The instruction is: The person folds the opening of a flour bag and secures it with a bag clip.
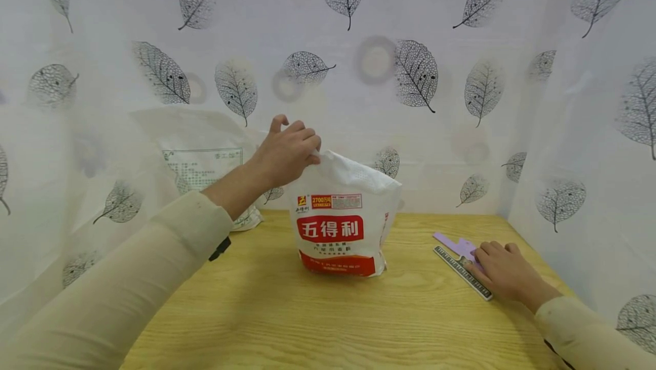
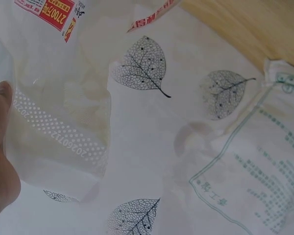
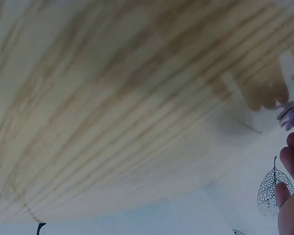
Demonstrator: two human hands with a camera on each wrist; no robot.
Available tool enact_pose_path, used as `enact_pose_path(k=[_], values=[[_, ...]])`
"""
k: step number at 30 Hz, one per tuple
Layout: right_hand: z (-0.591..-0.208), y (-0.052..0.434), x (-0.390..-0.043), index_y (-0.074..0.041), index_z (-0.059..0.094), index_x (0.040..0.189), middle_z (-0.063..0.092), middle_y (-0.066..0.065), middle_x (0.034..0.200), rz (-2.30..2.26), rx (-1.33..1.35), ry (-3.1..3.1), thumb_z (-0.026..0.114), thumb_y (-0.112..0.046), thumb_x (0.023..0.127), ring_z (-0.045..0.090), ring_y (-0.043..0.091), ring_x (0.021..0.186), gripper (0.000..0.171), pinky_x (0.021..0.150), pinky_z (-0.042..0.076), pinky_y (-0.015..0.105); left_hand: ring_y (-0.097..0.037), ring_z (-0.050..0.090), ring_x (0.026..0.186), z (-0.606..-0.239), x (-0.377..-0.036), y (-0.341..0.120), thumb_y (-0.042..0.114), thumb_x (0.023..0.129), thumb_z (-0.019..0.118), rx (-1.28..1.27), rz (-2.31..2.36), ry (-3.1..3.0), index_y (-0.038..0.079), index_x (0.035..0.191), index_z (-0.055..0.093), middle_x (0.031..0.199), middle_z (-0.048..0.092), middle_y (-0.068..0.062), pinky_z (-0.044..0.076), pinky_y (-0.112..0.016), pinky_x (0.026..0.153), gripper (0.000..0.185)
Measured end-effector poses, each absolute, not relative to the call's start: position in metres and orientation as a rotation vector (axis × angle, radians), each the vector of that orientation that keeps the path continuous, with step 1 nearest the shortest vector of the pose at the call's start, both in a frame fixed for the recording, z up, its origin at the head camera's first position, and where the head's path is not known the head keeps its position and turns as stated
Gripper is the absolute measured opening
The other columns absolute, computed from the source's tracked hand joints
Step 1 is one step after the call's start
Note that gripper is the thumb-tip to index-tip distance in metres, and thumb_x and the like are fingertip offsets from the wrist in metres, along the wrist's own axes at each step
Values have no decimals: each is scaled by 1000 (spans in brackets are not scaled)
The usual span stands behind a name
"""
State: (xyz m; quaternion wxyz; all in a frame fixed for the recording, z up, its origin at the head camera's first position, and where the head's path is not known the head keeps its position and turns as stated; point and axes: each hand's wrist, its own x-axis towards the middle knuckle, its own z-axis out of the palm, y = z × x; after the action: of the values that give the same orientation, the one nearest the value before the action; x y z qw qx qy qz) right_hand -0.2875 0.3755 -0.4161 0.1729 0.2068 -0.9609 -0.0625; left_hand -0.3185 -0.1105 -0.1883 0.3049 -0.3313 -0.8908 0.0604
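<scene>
**Left hand pinches the flour bag's top; right hand rests on the ruler**

Sleeves in pale cream fill the near corners of the head view, at 7 and 5 o'clock. Past them lies the wooden table (image 1: 266, 313), bare in its near half.

At 4 o'clock the right hand (image 1: 504, 270) lies flat, palm down, fingers relaxed and laid over the near end of a dark ruler (image 1: 456, 264) and a lilac plastic piece (image 1: 453, 243) beside it. Whether the fingertips press or only rest cannot be told. The right wrist view adds little: blurred wood grain, a few fingertips (image 3: 290, 161) at its 3 o'clock edge, and a scrap of the lilac piece (image 3: 293, 116) just above them.

At the table's centre stands the white flour bag (image 1: 343, 227), upright, red label facing the person. The left hand (image 1: 287, 151) reaches from 9 o'clock and grasps the bag's top left corner, fingers curled over the crimped edge, the forefinger lifted clear.

Only the left wrist view shows the dotted seal strip and printed date along the bag's top (image 2: 59, 132), with the thumb (image 2: 2, 98) against the film at 9 o'clock.

Farther back, at 10 o'clock, a second clear bag (image 1: 205, 165) with green print leans against the leaf-patterned curtain (image 1: 420, 74), partly hidden by the left forearm. The wrist view shows its green-framed text (image 2: 255, 181) plainly. The curtain closes off three sides.
</scene>
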Motion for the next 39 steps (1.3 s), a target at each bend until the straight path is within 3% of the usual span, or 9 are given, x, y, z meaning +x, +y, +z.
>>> enact_pose_path(k=[9,15,27,39], values=[[-422,372,-292,-18,60,89,54,-1,89,-213,605,-2720,63,-33,96,52,21,86,17,75,37,48,-24,55,106,-189,-318,-111,32,97,65,-880,165,-2353,12,104,65,105,68,-3,24,-54,107,21],[-419,370,-292,-19,56,83,50,-4,84,-207,635,-2705,65,-32,95,47,18,81,19,73,34,44,-24,55,106,-188,-317,-111,32,97,65,-882,163,-2350,11,104,65,105,68,-3,24,-55,107,22],[-414,367,-294,-19,55,87,54,-3,86,-229,686,-2710,66,-31,95,52,21,85,19,74,37,46,-23,55,107,-189,-317,-111,32,97,66,-878,168,-2358,12,106,65,107,69,-2,24,-54,107,21],[-411,355,-296,-24,46,82,38,-14,72,-83,773,-2656,64,-22,97,43,8,73,23,74,35,42,-23,54,108,-189,-316,-111,33,96,66,-872,170,-2352,12,106,66,107,69,-2,24,-54,107,23]])
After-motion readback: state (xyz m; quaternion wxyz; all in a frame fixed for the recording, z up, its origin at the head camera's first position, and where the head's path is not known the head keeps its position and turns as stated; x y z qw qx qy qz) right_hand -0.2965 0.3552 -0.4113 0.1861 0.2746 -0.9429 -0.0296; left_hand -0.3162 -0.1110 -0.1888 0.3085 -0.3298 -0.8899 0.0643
